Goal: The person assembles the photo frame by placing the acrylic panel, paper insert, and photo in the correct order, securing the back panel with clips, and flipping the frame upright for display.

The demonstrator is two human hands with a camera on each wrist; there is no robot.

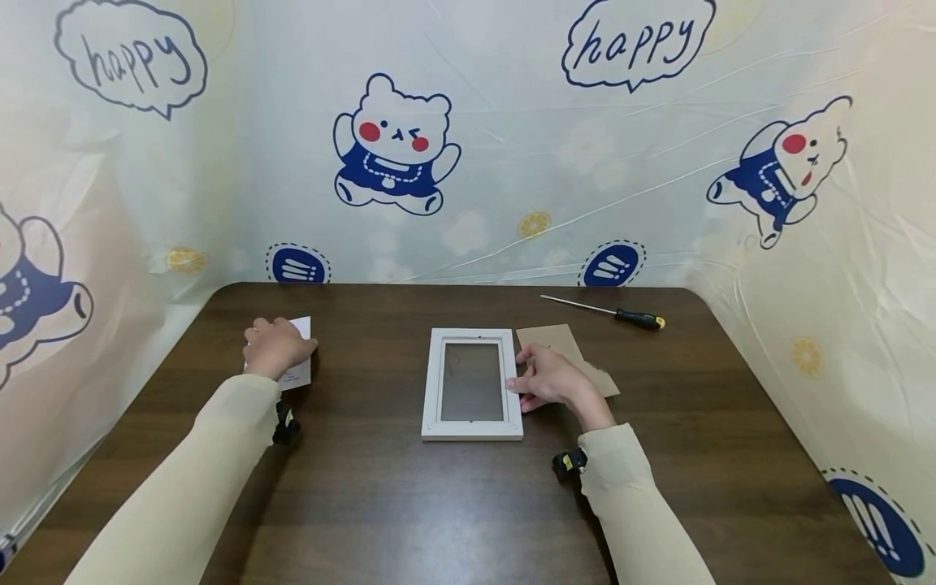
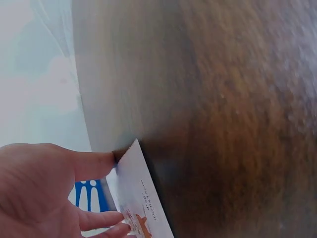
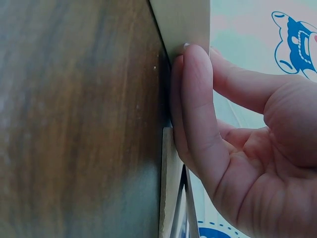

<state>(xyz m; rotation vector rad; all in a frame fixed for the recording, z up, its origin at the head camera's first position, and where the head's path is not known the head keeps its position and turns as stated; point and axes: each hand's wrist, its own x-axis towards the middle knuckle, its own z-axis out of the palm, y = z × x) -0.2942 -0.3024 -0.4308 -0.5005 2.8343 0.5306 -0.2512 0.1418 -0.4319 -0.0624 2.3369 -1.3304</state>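
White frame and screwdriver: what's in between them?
Between the white frame and the screwdriver, the head view shows a brown sheet, partly hidden by the right hand, then bare tabletop.

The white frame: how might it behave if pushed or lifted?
The white frame would probably slide rather than tip, since it looks flat on the table. Its border looks thick, so it should stay stiff when lifted.

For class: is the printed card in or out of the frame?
Out: the printed card is under the left hand, apart from the frame.
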